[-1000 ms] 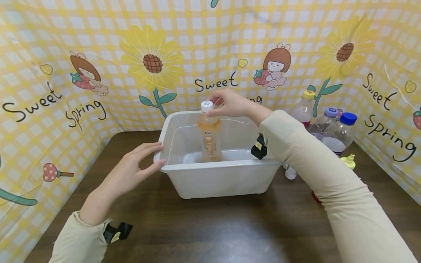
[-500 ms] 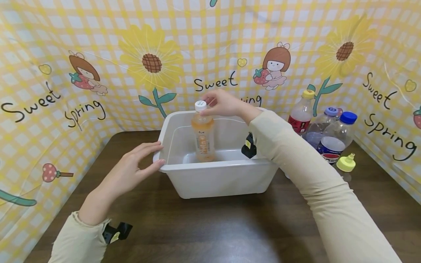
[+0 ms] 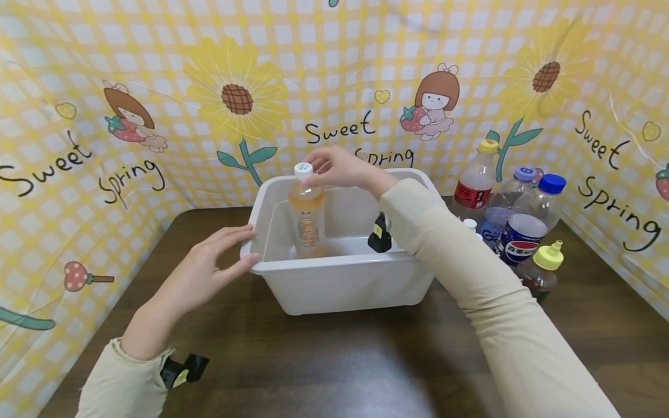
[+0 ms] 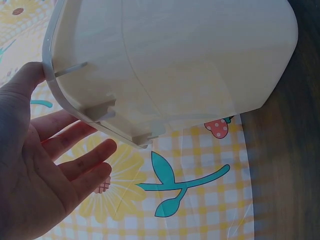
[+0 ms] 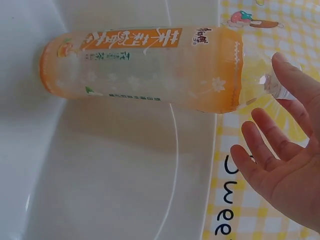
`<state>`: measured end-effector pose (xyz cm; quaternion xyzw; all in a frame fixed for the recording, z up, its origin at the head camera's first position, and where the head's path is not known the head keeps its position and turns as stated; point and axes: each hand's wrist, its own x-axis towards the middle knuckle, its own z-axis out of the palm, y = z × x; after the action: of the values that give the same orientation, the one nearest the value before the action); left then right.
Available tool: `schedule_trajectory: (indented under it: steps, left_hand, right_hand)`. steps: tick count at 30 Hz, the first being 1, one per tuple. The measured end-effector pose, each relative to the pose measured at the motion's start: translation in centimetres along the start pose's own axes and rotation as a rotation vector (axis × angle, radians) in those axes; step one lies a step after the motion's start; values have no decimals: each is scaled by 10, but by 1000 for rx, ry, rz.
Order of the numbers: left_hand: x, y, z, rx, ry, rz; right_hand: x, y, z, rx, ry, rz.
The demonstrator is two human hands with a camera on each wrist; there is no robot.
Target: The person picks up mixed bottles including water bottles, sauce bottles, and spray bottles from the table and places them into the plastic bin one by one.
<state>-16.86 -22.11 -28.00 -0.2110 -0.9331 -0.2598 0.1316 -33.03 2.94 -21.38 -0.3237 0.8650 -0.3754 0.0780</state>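
My right hand (image 3: pixel 347 168) pinches the neck of a plastic drink bottle (image 3: pixel 307 223) between thumb and index finger. The bottle has a white cap and an orange-and-clear label, and it stands upright inside a pale grey plastic tub (image 3: pixel 345 287), towards its left end. In the right wrist view the other fingers of that hand (image 5: pixel 287 135) spread away from the bottle. At the tub's left front corner my left hand (image 3: pixel 201 270) holds the rim, thumb on the front side and fingers on the left side. Its ring and little fingers stand free in the left wrist view.
Right of the tub stand several other bottles: one with a yellow cap and red label (image 3: pixel 473 186), one with a dark blue cap (image 3: pixel 528 223), and one with a yellow nozzle cap (image 3: pixel 543 270). A checked cloth (image 3: pixel 334 69) hangs behind the brown table (image 3: pixel 334 360).
My right hand and the bottle have moved left inside the tub. The right forearm has shifted left too, uncovering more of the bottles on the right. My left hand keeps its place on the rim.
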Motion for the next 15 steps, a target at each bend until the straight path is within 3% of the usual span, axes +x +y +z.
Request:
schedule_trajectory:
  steps: [7, 15]
  left_hand:
    - [-1, 0, 0, 0, 2, -1]
    - [0, 0, 1, -7, -4, -2]
  right_hand:
    - [8, -1, 13, 32, -30, -24]
    - [10, -1, 18, 31, -10, -28]
